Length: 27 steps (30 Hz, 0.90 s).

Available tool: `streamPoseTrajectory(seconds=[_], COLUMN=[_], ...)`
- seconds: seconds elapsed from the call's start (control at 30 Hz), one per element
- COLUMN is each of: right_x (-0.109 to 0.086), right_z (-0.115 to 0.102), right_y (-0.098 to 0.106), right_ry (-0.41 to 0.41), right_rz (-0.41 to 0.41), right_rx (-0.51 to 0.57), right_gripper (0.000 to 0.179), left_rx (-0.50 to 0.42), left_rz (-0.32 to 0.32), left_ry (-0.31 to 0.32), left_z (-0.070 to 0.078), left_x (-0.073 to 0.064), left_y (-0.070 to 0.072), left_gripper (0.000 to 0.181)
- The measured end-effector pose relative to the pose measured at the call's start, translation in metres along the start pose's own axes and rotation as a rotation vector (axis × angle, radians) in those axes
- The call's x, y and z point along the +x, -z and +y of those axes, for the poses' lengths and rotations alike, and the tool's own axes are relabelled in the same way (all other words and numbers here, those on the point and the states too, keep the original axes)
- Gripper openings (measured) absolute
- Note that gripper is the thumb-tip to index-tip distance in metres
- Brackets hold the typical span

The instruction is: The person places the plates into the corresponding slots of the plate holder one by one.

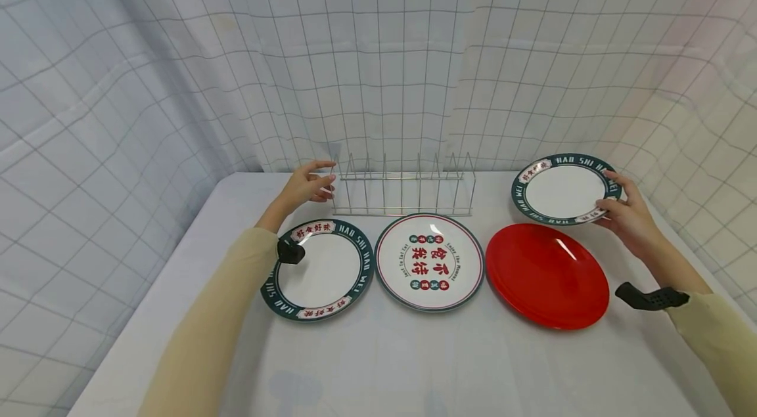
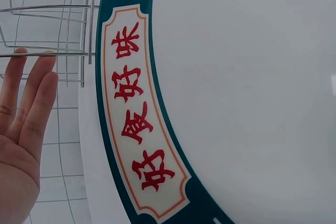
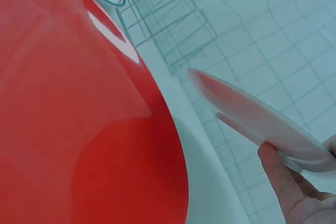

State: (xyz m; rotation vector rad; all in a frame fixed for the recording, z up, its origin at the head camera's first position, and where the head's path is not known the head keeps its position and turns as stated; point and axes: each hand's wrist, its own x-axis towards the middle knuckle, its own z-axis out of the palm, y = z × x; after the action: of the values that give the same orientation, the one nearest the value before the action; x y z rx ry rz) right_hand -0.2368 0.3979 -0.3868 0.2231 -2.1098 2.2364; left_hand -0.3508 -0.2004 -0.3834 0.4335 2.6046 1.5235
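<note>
At the right back, my right hand (image 1: 633, 217) pinches the right edge of a white plate (image 1: 564, 190) with a dark green lettered rim. In the right wrist view this plate (image 3: 262, 119) is tilted, with its pale underside showing above the table. My left hand (image 1: 304, 186) is at the left end of a wire dish rack (image 1: 402, 175). In the left wrist view its fingers (image 2: 39, 93) are nearly straight, fingertips right at a rack wire (image 2: 63, 54). A second green-rimmed plate (image 1: 322, 272) lies below my left forearm.
A white plate with red characters (image 1: 430, 289) lies in front of the rack. To its right is a red plate (image 1: 547, 276). The white table (image 1: 378, 364) meets a white cloth with a grid pattern (image 1: 378, 62) at the back and sides.
</note>
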Motion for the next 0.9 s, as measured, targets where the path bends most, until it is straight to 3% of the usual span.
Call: streamPoseTrajectory(seconds=[0.27, 0.7, 0.9], right_x=[-0.004, -0.008, -0.01], right_z=[-0.016, -0.044, -0.052], right_y=[-0.015, -0.053, -0.074], right_ry=[0.017, 0.082, 0.106], right_rz=[-0.002, -0.095, -0.131], right_rx=[-0.021, 0.023, 0.012], right_gripper=[0.055, 0.056, 0.055], left_rx=[0.012, -0.031, -0.044], left_rz=[0.014, 0.002, -0.009], left_ry=[-0.009, 0.012, 0.036], left_z=[0.001, -0.001, 0.011], left_x=[0.0, 0.0, -0.005], left_y=[-0.002, -0.001, 0.0], left_gripper=[0.049, 0.05, 0.05])
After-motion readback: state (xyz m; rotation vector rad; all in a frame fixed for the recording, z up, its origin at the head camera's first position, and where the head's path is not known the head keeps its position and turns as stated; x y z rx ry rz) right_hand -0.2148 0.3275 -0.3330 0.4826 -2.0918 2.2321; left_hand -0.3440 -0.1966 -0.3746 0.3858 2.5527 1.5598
